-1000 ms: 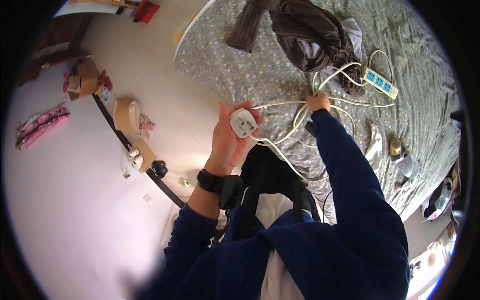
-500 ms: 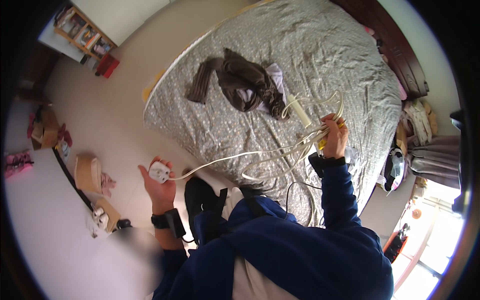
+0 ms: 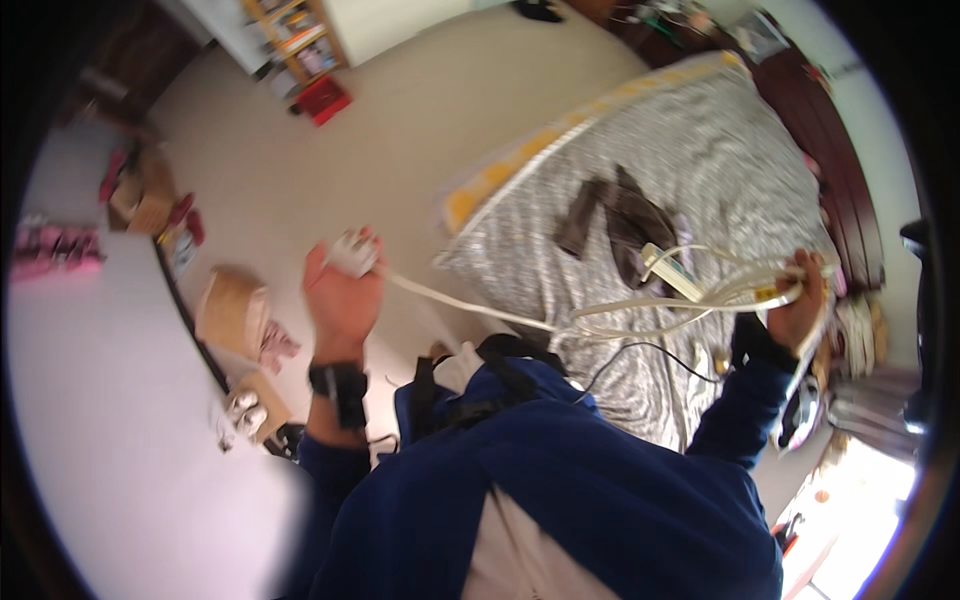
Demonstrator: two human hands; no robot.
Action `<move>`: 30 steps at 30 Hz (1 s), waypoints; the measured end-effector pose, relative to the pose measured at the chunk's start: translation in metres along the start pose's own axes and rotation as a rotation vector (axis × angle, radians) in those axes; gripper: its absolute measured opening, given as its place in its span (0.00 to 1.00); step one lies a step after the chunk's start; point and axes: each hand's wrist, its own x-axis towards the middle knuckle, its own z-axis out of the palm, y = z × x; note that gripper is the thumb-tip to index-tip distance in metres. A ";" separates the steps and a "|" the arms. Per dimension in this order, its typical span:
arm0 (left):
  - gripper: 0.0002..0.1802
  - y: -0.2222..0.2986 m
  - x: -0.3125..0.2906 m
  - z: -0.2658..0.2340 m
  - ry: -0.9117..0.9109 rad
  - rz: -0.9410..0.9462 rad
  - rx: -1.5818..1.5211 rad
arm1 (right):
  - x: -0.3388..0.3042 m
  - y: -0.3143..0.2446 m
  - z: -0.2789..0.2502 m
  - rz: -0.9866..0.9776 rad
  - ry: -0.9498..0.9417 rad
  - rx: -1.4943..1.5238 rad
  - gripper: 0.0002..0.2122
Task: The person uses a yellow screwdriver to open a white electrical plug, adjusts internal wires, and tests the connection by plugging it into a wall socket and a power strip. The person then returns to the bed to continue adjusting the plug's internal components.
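Observation:
My left hand [image 3: 343, 300] is raised over the floor at the left, its fingers curled around a white plug [image 3: 352, 254]. From the plug, a pale cord [image 3: 470, 312] runs across to the right, pulled nearly straight. Over the bed's right side, my right hand [image 3: 798, 305] grips several gathered loops of that cord, with a bit of yellow showing by the fingers. A cream power strip [image 3: 672, 273] hangs from the loops beside my right hand, above the bed. Loose coils droop between the two hands.
Dark brown clothing [image 3: 640, 222] lies crumpled on the grey patterned bed cover [image 3: 540, 235]. A white tabletop [image 3: 130, 400] fills the left. Behind it on the floor are a brown paper bag [image 3: 228, 312] and cardboard box [image 3: 146, 196]. A red box [image 3: 322, 100] sits by a shelf [image 3: 297, 40].
My hands have spread apart, the right one moving rightward and the left one upward. The cord between them is tauter. The whole view has turned, so the bed sits farther right.

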 end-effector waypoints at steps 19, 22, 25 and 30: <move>0.16 0.131 0.313 0.202 -0.505 0.418 1.440 | 0.087 0.094 0.340 -0.034 0.037 0.001 0.18; 0.16 0.158 0.375 0.209 -0.565 0.386 1.382 | 0.091 0.110 0.378 -0.101 0.102 0.070 0.18; 0.17 0.183 0.445 0.222 -0.517 0.154 1.128 | 0.086 0.120 0.405 -0.165 0.176 0.028 0.21; 0.19 0.211 0.557 0.248 -0.280 -0.454 0.503 | 0.084 0.106 0.434 -0.191 0.182 0.050 0.19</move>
